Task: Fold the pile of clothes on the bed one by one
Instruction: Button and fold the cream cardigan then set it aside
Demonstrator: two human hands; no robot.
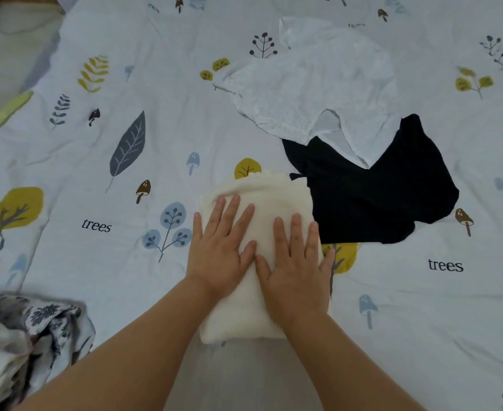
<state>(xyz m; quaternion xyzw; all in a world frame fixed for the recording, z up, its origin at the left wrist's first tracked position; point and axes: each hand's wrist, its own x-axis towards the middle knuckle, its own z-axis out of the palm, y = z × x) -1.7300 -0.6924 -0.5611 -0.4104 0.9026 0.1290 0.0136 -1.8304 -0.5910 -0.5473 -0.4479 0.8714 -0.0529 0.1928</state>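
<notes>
Both hands lay flat on a folded cream garment [269, 191] near the front edge of the bed, in the middle of the view. The left hand [219, 247] pressed down on its left half, fingers straight and a little spread, gripping nothing; the right hand [296, 262] did the same on the right half, thumbs nearly touching. The cream garment sat as a neat upright rectangle on the bedsheet [101, 274], which was pale with printed leaves, mushrooms and the word "trees". Just to its right, touching its upper corner, a black garment [392, 191] lay spread and unfolded. A white dotted garment [312, 84] lay rumpled beyond that, its lower edge overlapping the black one. At the near left corner sat a crumpled floral cloth [27, 330], well apart from the rest.
</notes>
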